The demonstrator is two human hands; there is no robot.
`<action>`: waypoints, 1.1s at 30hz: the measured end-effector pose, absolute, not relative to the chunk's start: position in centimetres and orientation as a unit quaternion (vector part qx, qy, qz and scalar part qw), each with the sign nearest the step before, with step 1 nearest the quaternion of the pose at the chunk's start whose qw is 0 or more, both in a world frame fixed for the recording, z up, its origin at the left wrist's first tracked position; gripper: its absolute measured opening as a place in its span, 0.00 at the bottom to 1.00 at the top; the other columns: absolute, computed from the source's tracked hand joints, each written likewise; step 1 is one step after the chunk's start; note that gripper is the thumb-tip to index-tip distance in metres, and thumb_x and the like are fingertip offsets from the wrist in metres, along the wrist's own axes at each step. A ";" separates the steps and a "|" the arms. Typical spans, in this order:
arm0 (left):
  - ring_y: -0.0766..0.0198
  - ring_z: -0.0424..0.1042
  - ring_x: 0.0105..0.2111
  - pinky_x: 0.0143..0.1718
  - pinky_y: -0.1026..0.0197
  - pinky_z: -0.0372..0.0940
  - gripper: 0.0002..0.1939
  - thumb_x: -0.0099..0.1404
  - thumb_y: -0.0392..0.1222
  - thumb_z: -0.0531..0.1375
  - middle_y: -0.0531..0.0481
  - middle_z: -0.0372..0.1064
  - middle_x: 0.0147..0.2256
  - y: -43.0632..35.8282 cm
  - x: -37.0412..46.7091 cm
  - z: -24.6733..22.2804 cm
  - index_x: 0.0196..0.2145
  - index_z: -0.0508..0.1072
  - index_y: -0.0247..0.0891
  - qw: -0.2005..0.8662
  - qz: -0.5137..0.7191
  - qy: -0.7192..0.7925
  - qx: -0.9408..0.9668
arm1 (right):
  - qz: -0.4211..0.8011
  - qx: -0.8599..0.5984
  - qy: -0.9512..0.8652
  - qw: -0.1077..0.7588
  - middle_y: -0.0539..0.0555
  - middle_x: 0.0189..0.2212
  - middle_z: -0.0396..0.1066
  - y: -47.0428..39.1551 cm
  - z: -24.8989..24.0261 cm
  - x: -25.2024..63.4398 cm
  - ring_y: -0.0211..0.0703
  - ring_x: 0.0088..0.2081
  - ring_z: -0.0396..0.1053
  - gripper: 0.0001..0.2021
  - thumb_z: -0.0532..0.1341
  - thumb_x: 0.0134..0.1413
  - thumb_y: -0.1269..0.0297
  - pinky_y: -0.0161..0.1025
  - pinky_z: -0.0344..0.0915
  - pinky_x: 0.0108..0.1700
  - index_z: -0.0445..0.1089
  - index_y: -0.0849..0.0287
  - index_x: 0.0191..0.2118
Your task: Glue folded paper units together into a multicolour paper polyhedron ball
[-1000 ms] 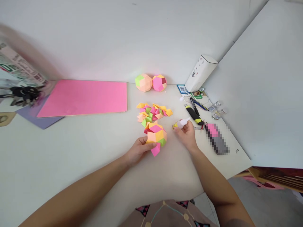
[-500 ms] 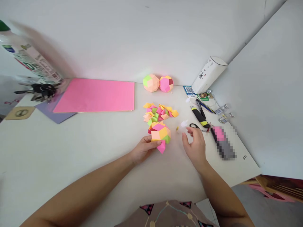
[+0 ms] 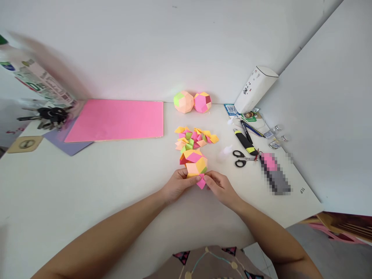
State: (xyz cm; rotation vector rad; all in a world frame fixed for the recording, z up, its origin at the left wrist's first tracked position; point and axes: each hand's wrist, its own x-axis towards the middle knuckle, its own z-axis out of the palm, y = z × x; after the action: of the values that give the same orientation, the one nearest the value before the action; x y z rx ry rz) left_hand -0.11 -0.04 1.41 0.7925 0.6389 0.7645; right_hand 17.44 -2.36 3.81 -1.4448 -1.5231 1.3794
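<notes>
At the centre of the white counter (image 3: 130,166), we hold a partly built folded-paper ball (image 3: 195,162), our left hand (image 3: 176,186) gripping its near-left edge. The fingers of our right hand (image 3: 223,190) are pinched narrow on a pink piece (image 3: 201,185) at its bottom. Its far-left side looks ragged and open, so we judge it incomplete. From it, loose folded pieces (image 3: 188,135) lie at twelve o'clock; beyond them, two closed balls, a peach-and-green ball (image 3: 186,102) and a mostly pink ball (image 3: 200,103), sit side by side near the wall (image 3: 130,50). Scissors (image 3: 247,158) lie at three o'clock, a cutter (image 3: 245,141) at two, a pink sheet (image 3: 119,120) at ten. Grey floor (image 3: 305,244) shows at four.
</notes>
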 end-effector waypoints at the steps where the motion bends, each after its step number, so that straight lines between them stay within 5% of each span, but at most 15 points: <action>1: 0.57 0.71 0.39 0.46 0.52 0.64 0.10 0.57 0.45 0.65 0.45 0.74 0.36 -0.1 -0.1 1.4 0.33 0.77 0.35 0.796 0.362 0.306 0.377 | 0.535 -0.545 -0.563 0.316 0.51 0.29 0.69 -2.3 3.8 17.3 0.40 0.31 0.66 0.15 0.56 0.57 0.51 0.37 0.64 0.34 0.70 0.59 0.33; 9: 0.58 0.70 0.39 0.45 0.55 0.64 0.12 0.57 0.46 0.64 0.46 0.73 0.36 -0.2 0.2 0.9 0.36 0.76 0.36 0.747 0.388 0.333 0.426 | 0.600 -0.496 -0.505 0.372 0.53 0.39 0.70 -2.2 3.5 17.3 0.42 0.40 0.69 0.13 0.64 0.50 0.55 0.40 0.66 0.44 0.68 0.56 0.39; 16: 0.55 0.69 0.42 0.43 0.55 0.64 0.15 0.61 0.49 0.59 0.45 0.72 0.39 -0.5 0.2 1.4 0.41 0.74 0.37 0.725 0.328 0.320 0.514 | 0.592 -0.452 -0.502 0.440 0.54 0.46 0.67 -1.7 3.3 17.3 0.41 0.41 0.69 0.08 0.64 0.51 0.58 0.41 0.67 0.45 0.68 0.57 0.29; 23: 0.59 0.66 0.26 0.31 0.56 0.59 0.07 0.56 0.43 0.61 0.43 0.70 0.26 -2.8 -0.4 0.7 0.23 0.74 0.40 0.511 0.323 0.254 0.755 | 0.517 -0.435 -0.582 0.452 0.57 0.44 0.71 -0.6 5.5 20.9 0.48 0.45 0.68 0.08 0.64 0.50 0.59 0.45 0.66 0.45 0.67 0.56 0.28; 26: 0.63 0.57 0.20 0.30 0.54 0.57 0.12 0.54 0.43 0.62 0.50 0.59 0.17 -3.5 -0.9 0.2 0.16 0.70 0.42 0.414 0.388 0.322 0.758 | 0.531 -0.414 -0.623 0.398 0.58 0.42 0.72 -0.6 6.4 21.9 0.51 0.45 0.69 0.08 0.63 0.50 0.60 0.47 0.66 0.44 0.67 0.56 0.26; 29: 0.55 0.64 0.32 0.40 0.50 0.60 0.05 0.57 0.45 0.61 0.44 0.66 0.28 -3.0 -0.8 0.6 0.29 0.74 0.42 0.364 0.484 0.414 0.679 | 0.556 -0.398 -0.640 0.351 0.58 0.40 0.73 -0.8 6.4 21.9 0.50 0.43 0.71 0.06 0.61 0.51 0.62 0.46 0.66 0.42 0.67 0.57 0.27; 31: 0.51 0.61 0.50 0.52 0.48 0.56 0.16 0.61 0.46 0.59 0.40 0.64 0.49 -2.3 -0.5 1.1 0.47 0.70 0.42 0.435 0.465 0.394 0.663 | 0.574 -0.394 -0.635 0.335 0.57 0.39 0.74 -0.9 6.1 21.6 0.46 0.40 0.71 0.04 0.60 0.51 0.64 0.43 0.67 0.39 0.68 0.57 0.28; 33: 0.53 0.55 0.57 0.57 0.50 0.53 0.20 0.64 0.46 0.55 0.42 0.56 0.57 -1.7 -0.3 1.3 0.54 0.64 0.45 0.552 0.400 0.340 0.647 | 0.592 -0.391 -0.626 0.322 0.55 0.38 0.74 -0.9 5.8 21.2 0.44 0.38 0.71 0.02 0.60 0.51 0.66 0.40 0.67 0.37 0.68 0.57 0.30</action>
State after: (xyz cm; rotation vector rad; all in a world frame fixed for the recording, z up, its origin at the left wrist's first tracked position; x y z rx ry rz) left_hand -0.28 -1.67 1.34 1.5312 0.8051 0.9472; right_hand 21.20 -0.93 5.84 -1.0263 -1.6448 1.5553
